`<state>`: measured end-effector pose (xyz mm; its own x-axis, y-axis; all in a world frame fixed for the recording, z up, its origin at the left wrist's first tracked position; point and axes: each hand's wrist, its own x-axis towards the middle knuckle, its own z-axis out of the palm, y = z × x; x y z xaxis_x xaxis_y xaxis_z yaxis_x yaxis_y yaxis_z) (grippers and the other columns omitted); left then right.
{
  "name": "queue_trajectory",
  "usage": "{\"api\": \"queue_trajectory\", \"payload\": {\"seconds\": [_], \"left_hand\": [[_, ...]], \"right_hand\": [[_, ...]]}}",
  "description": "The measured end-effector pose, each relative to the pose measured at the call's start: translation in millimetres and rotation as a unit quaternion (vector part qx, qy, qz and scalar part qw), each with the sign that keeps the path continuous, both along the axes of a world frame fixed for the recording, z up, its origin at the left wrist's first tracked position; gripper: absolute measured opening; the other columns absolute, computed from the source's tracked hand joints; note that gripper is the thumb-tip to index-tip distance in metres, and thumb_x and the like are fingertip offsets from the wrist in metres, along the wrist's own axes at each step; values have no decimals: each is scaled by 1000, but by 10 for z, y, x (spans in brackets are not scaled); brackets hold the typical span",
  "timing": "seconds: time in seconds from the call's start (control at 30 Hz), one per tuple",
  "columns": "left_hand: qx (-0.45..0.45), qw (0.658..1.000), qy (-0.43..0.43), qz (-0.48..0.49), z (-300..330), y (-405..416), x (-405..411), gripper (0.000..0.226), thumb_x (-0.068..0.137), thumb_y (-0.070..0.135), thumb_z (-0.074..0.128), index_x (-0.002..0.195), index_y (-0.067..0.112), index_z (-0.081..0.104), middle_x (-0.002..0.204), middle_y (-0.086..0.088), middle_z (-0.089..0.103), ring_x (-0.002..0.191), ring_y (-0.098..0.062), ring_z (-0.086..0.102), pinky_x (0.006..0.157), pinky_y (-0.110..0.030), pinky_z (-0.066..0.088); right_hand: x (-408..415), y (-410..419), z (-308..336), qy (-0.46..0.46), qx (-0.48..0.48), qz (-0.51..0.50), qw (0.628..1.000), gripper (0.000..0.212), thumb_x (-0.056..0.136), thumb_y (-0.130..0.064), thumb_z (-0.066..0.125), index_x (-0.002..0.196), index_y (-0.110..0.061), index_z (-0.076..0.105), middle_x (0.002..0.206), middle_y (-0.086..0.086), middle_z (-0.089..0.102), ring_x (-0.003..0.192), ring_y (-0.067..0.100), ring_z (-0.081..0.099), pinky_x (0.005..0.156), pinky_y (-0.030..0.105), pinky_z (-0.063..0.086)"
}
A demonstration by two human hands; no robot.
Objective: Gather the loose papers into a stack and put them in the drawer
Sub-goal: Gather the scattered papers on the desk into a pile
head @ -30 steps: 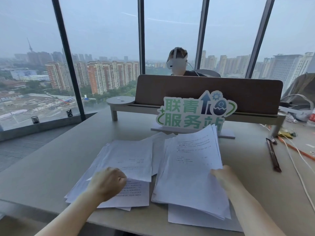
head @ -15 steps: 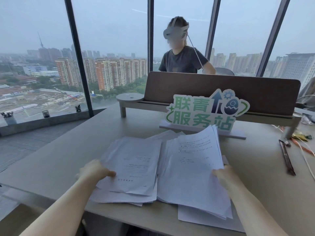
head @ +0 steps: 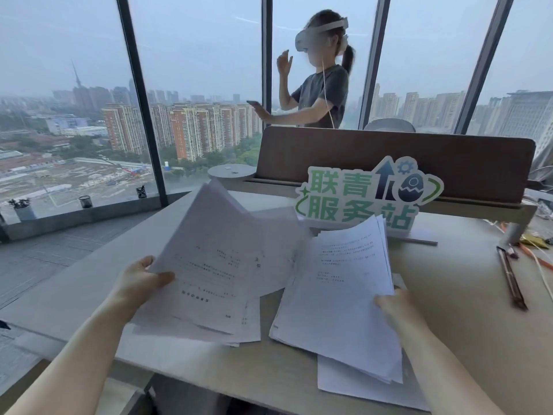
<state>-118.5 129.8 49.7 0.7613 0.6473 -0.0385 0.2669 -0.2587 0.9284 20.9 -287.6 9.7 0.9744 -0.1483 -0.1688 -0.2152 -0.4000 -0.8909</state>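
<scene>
Two bundles of white printed papers are over the beige desk (head: 466, 301). My left hand (head: 140, 278) grips the left bundle (head: 215, 265) by its left edge, thumb on top, and its far end is raised off the desk. My right hand (head: 398, 307) holds the right bundle (head: 338, 292) at its right edge; that bundle rests on the desk. One more sheet (head: 359, 387) lies under it by the front edge. No drawer is in view.
A green and white cut-out sign (head: 368, 194) stands behind the papers, before a brown divider panel (head: 389, 154). A dark pen (head: 511, 280) and orange cables (head: 535, 259) lie at right. A person wearing a headset (head: 320, 82) stands beyond the divider by the windows.
My left hand slid to the left edge of the left bundle, gripped it and lifted its far end up. My right hand stayed on the right bundle. The person beyond the divider stood up.
</scene>
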Motion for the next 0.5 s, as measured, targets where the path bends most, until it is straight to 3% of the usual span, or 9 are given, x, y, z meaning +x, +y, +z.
{"api": "queue_trajectory", "payload": {"seconds": [0.1, 0.23, 0.37, 0.5], "left_hand": [[-49, 998, -43, 11, 141, 35, -24, 16, 79, 0, 70, 85, 11, 60, 81, -15, 66, 64, -27, 61, 58, -32, 49], [-99, 993, -60, 12, 165, 38, -94, 36, 59, 14, 79, 89, 9, 58, 81, -15, 66, 68, -29, 61, 63, -37, 51], [-142, 986, -86, 28, 37, 30, -108, 19, 78, 5, 72, 89, 9, 57, 89, -18, 63, 70, -30, 57, 63, -37, 48], [-170, 981, -94, 25, -59, 45, -85, 15, 81, 8, 69, 92, 14, 62, 97, -18, 65, 80, -33, 59, 75, -46, 51]], "right_hand": [[14, 41, -7, 12, 17, 12, 1000, 19, 85, 1, 54, 87, -12, 68, 72, 2, 63, 66, 22, 58, 56, 25, 40], [59, 50, -95, 24, 9, -10, 1000, 22, 82, 3, 55, 98, -6, 68, 81, 13, 66, 78, 30, 62, 61, 29, 42], [45, 15, -145, 20, 25, -76, 997, 25, 83, 0, 52, 104, -8, 63, 82, 13, 64, 85, 36, 62, 67, 35, 44], [54, 19, -139, 8, 52, -100, 994, 30, 82, 2, 49, 107, -11, 61, 86, 16, 65, 82, 37, 61, 65, 34, 43]]}}
